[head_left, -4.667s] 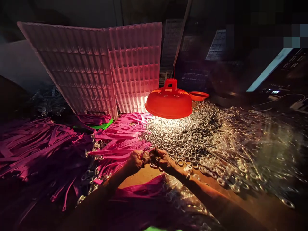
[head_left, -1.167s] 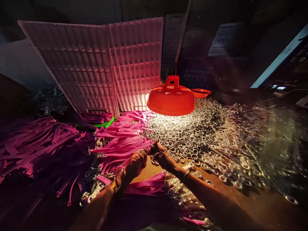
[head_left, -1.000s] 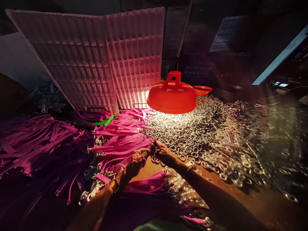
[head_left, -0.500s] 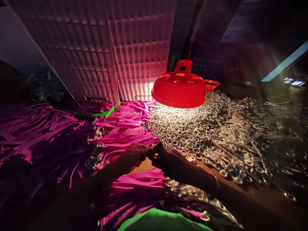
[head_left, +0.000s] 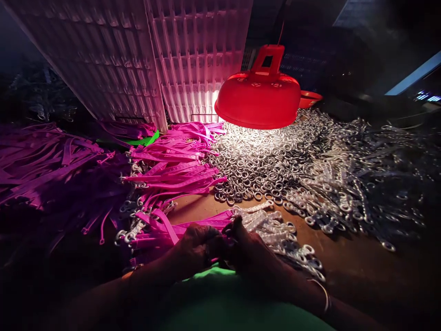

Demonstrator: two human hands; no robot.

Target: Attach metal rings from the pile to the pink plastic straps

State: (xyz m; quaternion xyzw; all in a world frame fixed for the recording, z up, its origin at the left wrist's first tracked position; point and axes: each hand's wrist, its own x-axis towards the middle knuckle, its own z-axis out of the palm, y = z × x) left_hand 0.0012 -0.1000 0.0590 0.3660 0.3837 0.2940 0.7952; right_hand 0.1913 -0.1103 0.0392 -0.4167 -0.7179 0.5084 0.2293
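My left hand [head_left: 196, 246] and my right hand [head_left: 248, 248] meet close to my body at the near edge of the table, fingers curled around a small piece where a pink strap [head_left: 193, 225] joins; shadow hides exactly what they pinch. A bundle of pink straps with metal clips [head_left: 275, 227] lies just beyond my fingers. A heap of silver metal rings [head_left: 255, 161] spreads under the lamp.
A red hanging lamp [head_left: 258, 99] lights the middle. White grid trays [head_left: 165, 59] lean upright behind. Heaps of pink straps [head_left: 55, 161] fill the left, silver clips [head_left: 351, 179] the right. A red bowl [head_left: 310, 98] sits behind the lamp. Bare wooden table [head_left: 347, 257] shows at right.
My hands have drawn back from the edge of the ring heap toward my body, still together. The view has tipped down, so a green cloth now shows below.
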